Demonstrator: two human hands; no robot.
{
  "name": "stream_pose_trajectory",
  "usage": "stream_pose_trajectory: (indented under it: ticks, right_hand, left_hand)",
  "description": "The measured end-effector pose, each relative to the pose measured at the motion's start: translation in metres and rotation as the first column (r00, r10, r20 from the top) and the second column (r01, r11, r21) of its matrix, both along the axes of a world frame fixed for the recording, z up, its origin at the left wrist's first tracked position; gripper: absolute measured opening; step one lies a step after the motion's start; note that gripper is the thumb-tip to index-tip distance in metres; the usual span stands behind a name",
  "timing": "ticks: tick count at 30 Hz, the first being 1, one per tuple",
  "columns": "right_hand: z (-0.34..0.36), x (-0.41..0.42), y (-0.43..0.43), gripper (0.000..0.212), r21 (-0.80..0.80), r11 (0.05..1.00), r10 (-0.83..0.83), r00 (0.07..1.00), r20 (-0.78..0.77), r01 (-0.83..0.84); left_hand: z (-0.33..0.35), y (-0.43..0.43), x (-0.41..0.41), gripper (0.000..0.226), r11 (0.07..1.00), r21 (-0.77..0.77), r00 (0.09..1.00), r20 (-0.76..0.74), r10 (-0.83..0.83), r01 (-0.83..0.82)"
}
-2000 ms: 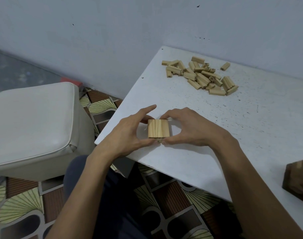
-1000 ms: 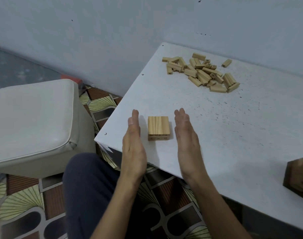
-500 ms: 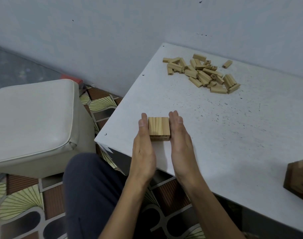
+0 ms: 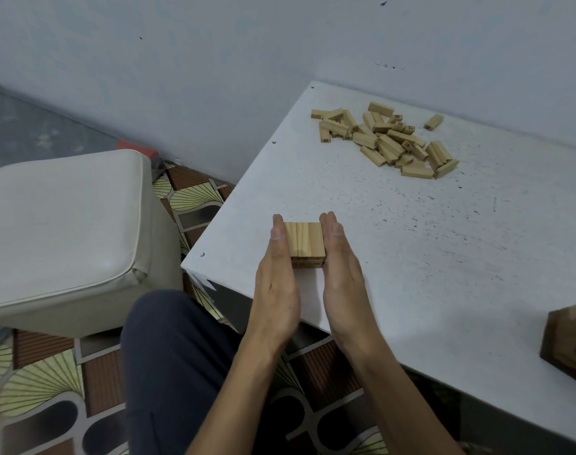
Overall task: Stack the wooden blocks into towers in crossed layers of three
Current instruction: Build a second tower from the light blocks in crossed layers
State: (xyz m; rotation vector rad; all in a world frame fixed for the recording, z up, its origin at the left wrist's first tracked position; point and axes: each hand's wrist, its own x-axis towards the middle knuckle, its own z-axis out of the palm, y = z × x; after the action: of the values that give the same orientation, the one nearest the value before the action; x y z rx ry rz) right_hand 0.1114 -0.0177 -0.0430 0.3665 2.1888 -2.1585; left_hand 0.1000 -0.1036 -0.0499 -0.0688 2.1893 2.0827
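A low stack of wooden blocks [image 4: 304,241] stands near the front left corner of the white table [image 4: 411,244]; its top layer is three blocks side by side, and a lower layer shows beneath it. My left hand [image 4: 277,277] presses flat against the stack's left side with straight fingers. My right hand [image 4: 340,274] presses flat against its right side the same way. A loose pile of several wooden blocks [image 4: 388,141] lies at the table's far side near the wall.
A dark wooden object [image 4: 570,339] sits at the table's right edge, cut off by the frame. A cream cushioned stool [image 4: 63,231] stands left of the table. My knee [image 4: 175,339] is below the table's front edge. Patterned floor lies beneath.
My hands went from cupping the stack with thumbs and fingers, to apart with flat palms, then closed in flat against both sides. They stay pressed there now.
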Motion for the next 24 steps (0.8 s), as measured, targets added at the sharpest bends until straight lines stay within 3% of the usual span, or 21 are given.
stream_pose_trajectory:
  ticks: [5,8,12,16,24]
  right_hand:
    - [-0.001,-0.001,0.007,0.07,0.035,0.999,0.008,0.999,-0.054,-0.006]
    - [0.001,-0.013,0.033,0.056,0.207,0.978,0.062,0.992,-0.113,-0.037]
    - [0.008,-0.03,0.072,0.063,0.52,0.824,0.292,0.955,-0.05,-0.224]
    - [0.019,-0.041,0.084,0.08,0.675,0.622,0.457,0.884,0.098,-0.397]
    - [0.018,-0.049,0.076,0.089,0.717,0.54,0.53,0.84,0.118,-0.441]
  left_hand:
    - [0.001,-0.005,-0.002,0.072,0.999,-0.026,0.998,-0.052,0.019,-0.02]
    - [-0.002,-0.023,-0.014,0.075,0.991,-0.137,0.991,-0.13,-0.014,-0.004]
    - [0.002,-0.053,-0.034,0.088,0.928,-0.344,0.966,-0.154,-0.209,0.146]
    - [0.009,-0.067,-0.048,0.103,0.798,-0.516,0.905,-0.096,-0.413,0.31]
    - [0.004,-0.061,-0.054,0.105,0.752,-0.568,0.883,-0.092,-0.46,0.333]
